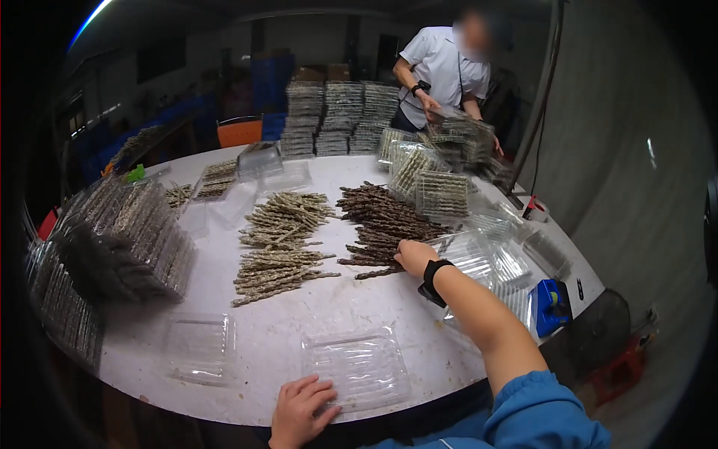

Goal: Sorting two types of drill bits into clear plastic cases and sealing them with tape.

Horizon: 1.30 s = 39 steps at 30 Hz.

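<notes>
My left hand (303, 410) rests at the near left corner of a clear plastic tray (357, 368) with moulded grooves, fingers apart and touching its edge. The tray lies bare in front of me. Farther right, my right hand (416, 257), with a black band on the wrist, curls over the near right end of a pile of dark brown twisted sticks (385, 222). Its fingers are closed on sticks there; how many is hidden. Left of that pile lie pale, greenish-cream twisted sticks (280, 243) in two bunches.
Tall stacks of filled clear trays (138, 239) stand on the left, with more stacks (342, 117) at the back. Empty clear trays (467, 254) and a blue tape dispenser (551, 305) lie on the right. Across the table, a person in a white shirt (441, 71) holds filled trays.
</notes>
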{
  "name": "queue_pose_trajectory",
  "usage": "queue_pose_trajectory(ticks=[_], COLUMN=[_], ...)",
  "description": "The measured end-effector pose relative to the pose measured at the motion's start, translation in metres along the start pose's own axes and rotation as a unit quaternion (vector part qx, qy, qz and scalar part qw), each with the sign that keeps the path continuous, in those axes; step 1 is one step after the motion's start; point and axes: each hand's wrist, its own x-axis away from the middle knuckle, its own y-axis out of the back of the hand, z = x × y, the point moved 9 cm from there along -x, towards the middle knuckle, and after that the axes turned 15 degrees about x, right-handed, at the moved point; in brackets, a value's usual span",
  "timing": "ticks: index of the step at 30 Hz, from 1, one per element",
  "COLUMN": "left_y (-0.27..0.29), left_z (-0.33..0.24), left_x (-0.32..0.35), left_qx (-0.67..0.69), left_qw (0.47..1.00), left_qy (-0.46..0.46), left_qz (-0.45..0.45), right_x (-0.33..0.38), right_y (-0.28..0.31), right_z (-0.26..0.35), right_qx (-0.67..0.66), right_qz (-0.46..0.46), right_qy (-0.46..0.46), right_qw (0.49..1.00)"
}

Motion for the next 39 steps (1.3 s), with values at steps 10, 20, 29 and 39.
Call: queue_pose_trajectory(ticks=[10,20,29,39], left_y=[-0.005,-0.004,-0.011,0.021], left_z=[0.008,0.012,0.011,-0.004], left_x=[0.003,-0.002,0.009,-0.004], left_qx=[-0.024,-0.020,-0.034,-0.033], left_qw=[1.000,1.000,0.999,0.995], left_qy=[-0.002,0.002,-0.009,-0.026], left_qz=[0.003,0.002,0.029,-0.085], right_x=[0.014,0.069,0.182,0.199], right_y=[0.016,0.058,0.049,0.056], right_z=[-0.012,0.004,0.051,0.026], right_qx=[-0.076,-0.207,-0.392,-0.352], right_qz=[0.037,0.009,0.103,0.073], right_qy=[0.035,0.093,0.147,0.177], right_qw=[0.996,0.974,0.902,0.916])
